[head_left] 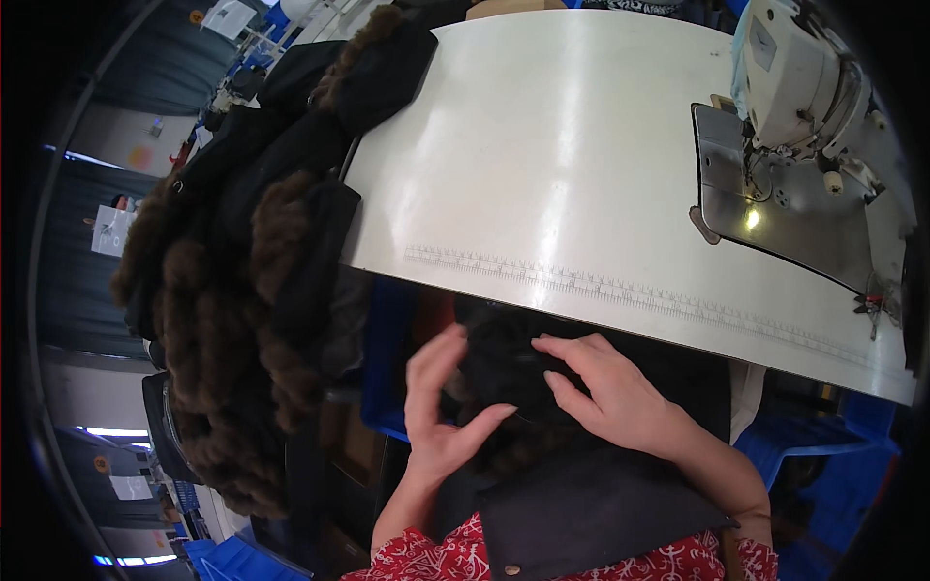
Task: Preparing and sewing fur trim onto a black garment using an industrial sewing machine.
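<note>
Below the front edge of the sewing table, both my hands are over a dark garment that lies across my lap. My left hand has its thumb spread wide from its raised fingers, with nothing seen between them. To its right, my right hand reaches over the same cloth, thumb and forefinger apart and no cloth pinched between them. Brown fur trim shows dimly under the hands. The garment's far part is in shadow beneath the tabletop.
The white tabletop has a ruler scale along its near edge. A sewing machine stands at the right. Dark fur-trimmed garments are heaped at the left. Blue plastic shows at the lower right.
</note>
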`<state>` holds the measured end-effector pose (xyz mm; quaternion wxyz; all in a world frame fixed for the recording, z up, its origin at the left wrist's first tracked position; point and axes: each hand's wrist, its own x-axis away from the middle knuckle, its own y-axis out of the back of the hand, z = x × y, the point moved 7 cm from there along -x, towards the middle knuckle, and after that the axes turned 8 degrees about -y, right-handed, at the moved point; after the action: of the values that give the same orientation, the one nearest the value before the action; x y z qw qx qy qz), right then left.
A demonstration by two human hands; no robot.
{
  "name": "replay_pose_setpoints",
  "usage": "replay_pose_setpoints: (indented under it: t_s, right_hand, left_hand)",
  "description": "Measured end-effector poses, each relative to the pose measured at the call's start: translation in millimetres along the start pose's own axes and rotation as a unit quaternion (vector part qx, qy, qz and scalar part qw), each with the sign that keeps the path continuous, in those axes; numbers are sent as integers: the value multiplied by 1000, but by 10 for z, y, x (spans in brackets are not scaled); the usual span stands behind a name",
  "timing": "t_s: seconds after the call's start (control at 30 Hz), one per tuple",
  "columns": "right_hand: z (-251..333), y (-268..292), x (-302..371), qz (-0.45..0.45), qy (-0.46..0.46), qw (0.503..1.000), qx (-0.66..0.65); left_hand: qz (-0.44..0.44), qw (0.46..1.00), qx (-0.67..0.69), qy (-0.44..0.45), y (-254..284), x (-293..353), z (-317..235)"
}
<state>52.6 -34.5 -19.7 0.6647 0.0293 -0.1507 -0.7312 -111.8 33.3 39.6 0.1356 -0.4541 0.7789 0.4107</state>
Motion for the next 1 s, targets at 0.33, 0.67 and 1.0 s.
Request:
replay_pose_setpoints:
  t_s: [0.33, 0.67, 1.0]
  right_hand:
    - [119, 31, 132, -2, 104, 976, 191]
    - [56, -258, 161, 29, 15, 999, -32]
    - [529, -383, 501, -150, 310, 888, 306]
  left_hand:
    - [53, 955, -261, -127, -16, 610, -196]
    - [145, 976, -103, -122, -222, 825, -308]
    - [267, 944, 190, 25, -462, 676, -53]
